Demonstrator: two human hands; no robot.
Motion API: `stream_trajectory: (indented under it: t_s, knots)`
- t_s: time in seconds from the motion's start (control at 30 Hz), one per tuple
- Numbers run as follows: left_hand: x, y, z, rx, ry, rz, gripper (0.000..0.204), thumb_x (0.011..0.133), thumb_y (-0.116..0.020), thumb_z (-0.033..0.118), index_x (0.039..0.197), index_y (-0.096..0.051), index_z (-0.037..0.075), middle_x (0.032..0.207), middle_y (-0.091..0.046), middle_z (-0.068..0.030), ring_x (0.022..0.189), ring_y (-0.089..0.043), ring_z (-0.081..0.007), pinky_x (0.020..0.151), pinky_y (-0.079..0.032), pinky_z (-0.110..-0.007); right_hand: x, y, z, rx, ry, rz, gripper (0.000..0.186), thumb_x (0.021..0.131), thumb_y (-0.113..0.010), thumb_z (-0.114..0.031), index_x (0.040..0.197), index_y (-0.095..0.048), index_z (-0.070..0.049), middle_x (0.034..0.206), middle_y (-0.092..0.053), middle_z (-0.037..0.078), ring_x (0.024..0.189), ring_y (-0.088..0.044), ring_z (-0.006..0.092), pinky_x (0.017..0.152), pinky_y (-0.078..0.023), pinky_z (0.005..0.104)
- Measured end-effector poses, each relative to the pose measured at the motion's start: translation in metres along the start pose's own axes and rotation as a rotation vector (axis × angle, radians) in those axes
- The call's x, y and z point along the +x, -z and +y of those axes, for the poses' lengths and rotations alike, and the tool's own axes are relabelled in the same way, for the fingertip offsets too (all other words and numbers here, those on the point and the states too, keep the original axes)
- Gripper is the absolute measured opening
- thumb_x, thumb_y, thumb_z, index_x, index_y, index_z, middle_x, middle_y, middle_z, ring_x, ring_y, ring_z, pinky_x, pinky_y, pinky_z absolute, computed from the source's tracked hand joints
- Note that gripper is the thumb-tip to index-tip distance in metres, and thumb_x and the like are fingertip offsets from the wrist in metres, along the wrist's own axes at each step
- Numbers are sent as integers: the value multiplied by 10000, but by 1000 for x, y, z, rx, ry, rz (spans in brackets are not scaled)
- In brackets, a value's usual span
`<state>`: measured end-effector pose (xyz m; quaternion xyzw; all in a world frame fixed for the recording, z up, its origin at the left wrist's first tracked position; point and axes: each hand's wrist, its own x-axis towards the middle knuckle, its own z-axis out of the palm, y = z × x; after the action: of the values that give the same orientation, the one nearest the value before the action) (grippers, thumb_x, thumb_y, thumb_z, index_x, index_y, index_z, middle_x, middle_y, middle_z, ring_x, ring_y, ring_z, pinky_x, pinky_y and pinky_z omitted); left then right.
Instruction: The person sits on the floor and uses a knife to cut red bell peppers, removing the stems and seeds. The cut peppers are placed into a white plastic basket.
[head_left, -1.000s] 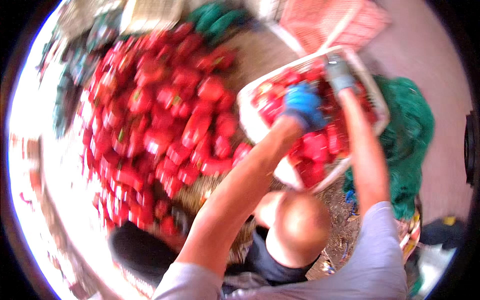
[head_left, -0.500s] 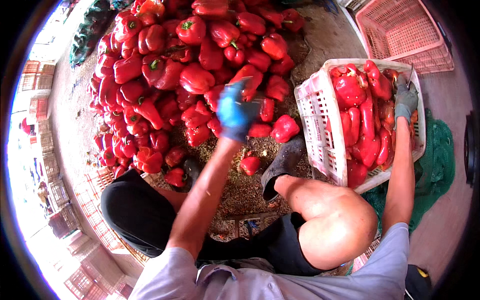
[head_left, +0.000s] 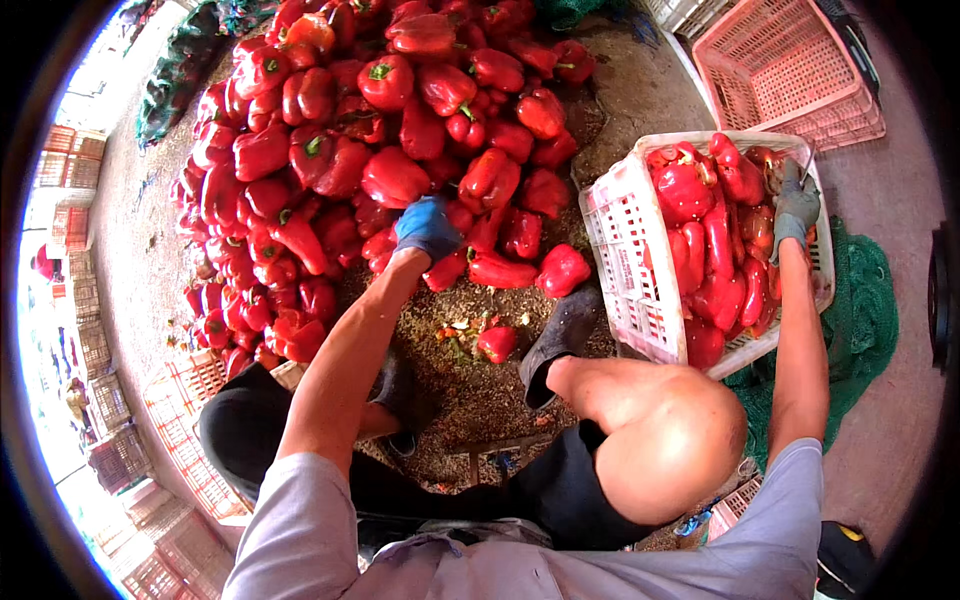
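My left hand (head_left: 428, 230), in a blue glove, is against the near side of a large heap of red bell peppers (head_left: 394, 178). Its fingers are hidden among the peppers, so their grip does not show. At the right, my right hand (head_left: 797, 208) wears a grey glove and rests over the far right corner of a white plastic crate (head_left: 632, 262). Its fingers are closed on a thin metal knife (head_left: 808, 166), mostly covered by the glove. Red peppers (head_left: 722, 275), some of them glossy and cut-looking, fill much of this crate.
A single red pepper (head_left: 497, 344) lies on the littered floor between my boots. Stacked pink crates (head_left: 785, 70) stand at the far right. Green netting (head_left: 868, 300) lies beside the white crate, and more crates (head_left: 110, 400) line the left side.
My left hand has moved left and slightly down onto the pepper heap, and its motion blur is gone. My right hand stays over the crate with the knife.
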<state>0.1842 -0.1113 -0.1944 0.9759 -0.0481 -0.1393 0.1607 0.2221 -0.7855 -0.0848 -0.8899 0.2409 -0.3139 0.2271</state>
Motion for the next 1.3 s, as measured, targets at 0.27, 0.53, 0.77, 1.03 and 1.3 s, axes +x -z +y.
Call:
stream_trajectory:
  t_s: [0.27, 0.53, 0.77, 1.03, 1.3]
  knots:
    - [-53, 121, -30, -1246, -119, 159, 817, 799, -912, 336, 1459, -540, 33, 1303, -645, -43, 1176, -591, -135, 1029, -502, -327, -74, 39, -227, 853, -177, -301, 493, 1015, -595, -510, 1306, -612, -111, 1024, -771, 90, 687, -680, 115, 531, -490, 226]
    - [-150, 286, 47, -1028, -626, 590, 921, 827, -843, 501, 1493, -452, 1, 1407, -576, -117, 1285, -554, -220, 1103, -452, -382, -232, 153, -480, 975, 102, -1124, 397, 1063, -516, -495, 1154, -626, -125, 790, -679, 45, 575, -637, 89, 510, -500, 232]
    - [-175, 293, 58, -891, -593, 917, 896, 841, -822, 509, 1477, -459, -7, 1371, -592, -154, 1259, -574, -241, 1067, -481, -384, -290, 154, -530, 999, 225, -1144, 264, 1060, -589, -305, 957, -592, -62, 695, -628, 58, 604, -662, 140, 515, -518, 299]
    - [-170, 297, 33, -1404, -285, 1002, 544, 1024, -653, 396, 1407, -550, 24, 1250, -659, -73, 1120, -615, -164, 992, -500, -350, -332, 103, -524, 663, 758, -691, 201, 1010, -631, -215, 867, -595, -78, 720, -607, 204, 659, -641, 412, 554, -489, 487]
    - [-176, 310, 10, -1946, -120, 678, 612, 1007, -623, 531, 1353, -594, 27, 1221, -681, -77, 1047, -661, -165, 915, -547, -329, -318, 126, -526, 782, 385, -1067, 230, 1046, -614, -297, 972, -623, -79, 714, -645, 103, 569, -601, 221, 561, -500, 349]
